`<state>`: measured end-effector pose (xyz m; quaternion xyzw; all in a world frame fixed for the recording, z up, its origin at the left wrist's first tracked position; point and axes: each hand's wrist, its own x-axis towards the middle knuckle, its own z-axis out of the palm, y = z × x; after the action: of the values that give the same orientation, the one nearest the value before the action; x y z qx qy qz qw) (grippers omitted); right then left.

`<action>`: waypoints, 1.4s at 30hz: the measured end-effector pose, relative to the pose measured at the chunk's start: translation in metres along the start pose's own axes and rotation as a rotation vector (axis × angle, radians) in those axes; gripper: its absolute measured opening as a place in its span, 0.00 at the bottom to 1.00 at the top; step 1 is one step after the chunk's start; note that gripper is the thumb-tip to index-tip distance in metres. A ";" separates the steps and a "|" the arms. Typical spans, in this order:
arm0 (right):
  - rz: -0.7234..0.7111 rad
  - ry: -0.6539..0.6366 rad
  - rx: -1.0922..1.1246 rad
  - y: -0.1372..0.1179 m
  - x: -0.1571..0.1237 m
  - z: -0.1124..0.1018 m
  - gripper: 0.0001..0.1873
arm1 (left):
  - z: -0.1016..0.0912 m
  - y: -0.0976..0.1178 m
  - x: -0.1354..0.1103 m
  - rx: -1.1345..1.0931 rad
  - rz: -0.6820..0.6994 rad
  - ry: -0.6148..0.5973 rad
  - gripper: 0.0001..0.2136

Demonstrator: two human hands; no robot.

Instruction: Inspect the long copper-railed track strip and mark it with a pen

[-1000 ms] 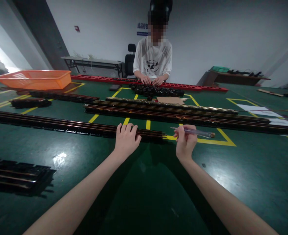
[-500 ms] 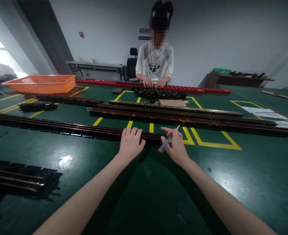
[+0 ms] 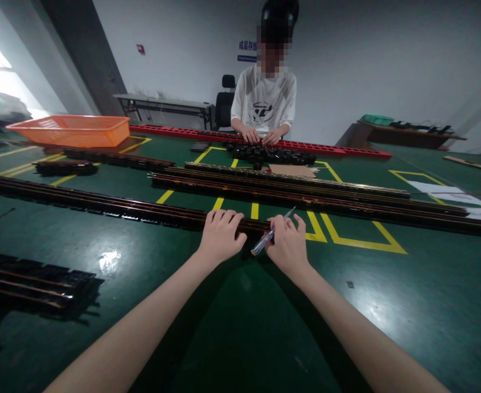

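Right hand [image 3: 287, 243] has moved nearer left hand [image 3: 222, 236], pinching a screwdriver [image 3: 262, 243]. Left curls over black rail [image 3: 162, 213], pinch unclear. Probably positioning; next wants rail steady.

Glossy green bench [image 3: 428, 295]. Long black copper-striped strips [image 3: 101, 204] lie across it; red slotted rail [image 3: 338, 149] near far edge.

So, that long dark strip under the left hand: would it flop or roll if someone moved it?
The long dark strip may be fairly stiff, since it lies almost straight on the green table. Lifted at one end, it might sag, being so long and thin. It probably won't roll, as it seems to lie flat.
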<state>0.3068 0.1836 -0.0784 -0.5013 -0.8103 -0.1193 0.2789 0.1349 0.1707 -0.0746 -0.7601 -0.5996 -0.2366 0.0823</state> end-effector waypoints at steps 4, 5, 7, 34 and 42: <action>0.024 0.029 -0.011 -0.002 0.000 -0.001 0.08 | -0.001 0.000 -0.001 -0.030 0.019 -0.006 0.18; 0.033 0.038 -0.012 -0.002 -0.001 -0.001 0.09 | -0.001 0.000 -0.001 -0.034 0.024 -0.004 0.18; 0.053 0.050 -0.005 0.000 -0.001 0.000 0.11 | -0.001 0.000 -0.001 -0.041 0.041 -0.002 0.18; 0.163 0.087 0.123 0.008 -0.002 0.004 0.15 | 0.002 -0.002 -0.002 -0.039 0.032 0.006 0.18; 0.136 0.081 0.176 0.013 -0.003 0.000 0.14 | 0.003 -0.002 -0.002 -0.011 0.020 0.003 0.18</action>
<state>0.3194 0.1873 -0.0817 -0.5235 -0.7699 -0.0484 0.3618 0.1334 0.1708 -0.0787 -0.7662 -0.5904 -0.2403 0.0812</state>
